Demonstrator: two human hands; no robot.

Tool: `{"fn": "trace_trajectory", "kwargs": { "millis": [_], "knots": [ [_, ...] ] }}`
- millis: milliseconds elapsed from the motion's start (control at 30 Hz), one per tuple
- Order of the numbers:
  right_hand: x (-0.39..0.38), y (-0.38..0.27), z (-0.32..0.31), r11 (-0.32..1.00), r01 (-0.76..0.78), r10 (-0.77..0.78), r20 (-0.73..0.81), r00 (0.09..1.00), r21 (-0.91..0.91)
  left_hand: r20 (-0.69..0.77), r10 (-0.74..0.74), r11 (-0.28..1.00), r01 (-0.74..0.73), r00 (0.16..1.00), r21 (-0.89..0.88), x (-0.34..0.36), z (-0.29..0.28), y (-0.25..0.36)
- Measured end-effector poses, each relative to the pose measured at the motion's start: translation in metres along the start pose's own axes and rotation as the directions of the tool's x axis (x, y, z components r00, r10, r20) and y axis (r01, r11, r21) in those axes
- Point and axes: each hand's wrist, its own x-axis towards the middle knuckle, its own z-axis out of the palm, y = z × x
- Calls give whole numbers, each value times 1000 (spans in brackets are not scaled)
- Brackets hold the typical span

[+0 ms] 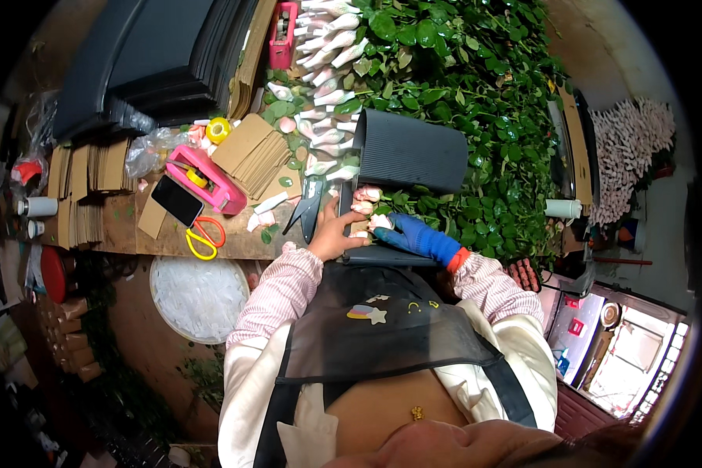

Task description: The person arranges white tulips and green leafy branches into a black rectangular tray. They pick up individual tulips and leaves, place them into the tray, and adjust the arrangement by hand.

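Pink roses (362, 207) lie between my hands, their short row running away from me. My bare left hand (337, 236) spreads its fingers beside the row's near end; my gloved right hand (421, 236) is at a pale bloom. Whether either grips, I cannot tell. Just beyond curves a dark corrugated sheet (413, 152), then leafy stems (476, 70).

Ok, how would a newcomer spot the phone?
On the wooden table, left of the bare left hand, find the pink dispenser holding yellow tape. Just below it lies the phone, partly over cardboard: a flat black rectangle, unlike the bright-handled scissors beside it.
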Motion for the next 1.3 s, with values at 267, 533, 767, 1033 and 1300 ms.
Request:
{"fn": "trace_trajectory", "kwargs": {
  "millis": [267, 533, 767, 1033, 1300],
  "knots": [
    [-38, -164, -22, 915, 247, -314, 179, 932, 319, 20, -27, 921, 33, 999, -389, 12, 27, -50],
    [23, -23, 11, 763, -182, 14, -266, 964, -621, 53, -11, 997, 7, 999, 72, 5, 3, -5],
    [34, 2, 24, 709, 41, -139, -82, 987, -704, -50, 27, 1000, -27, 998, -5, 7, 6, -15],
    [30, -27, 13, 716, 71, -69, 31, 997, -694, -45, -60, 997, 62, 997, 35, 15, 7, -18],
    [9, -28, 9, 757, -123, -144, -348, 926, -642, -202, 36, 999, -30, 979, 33, 12, 14, -4]
  ]
}}
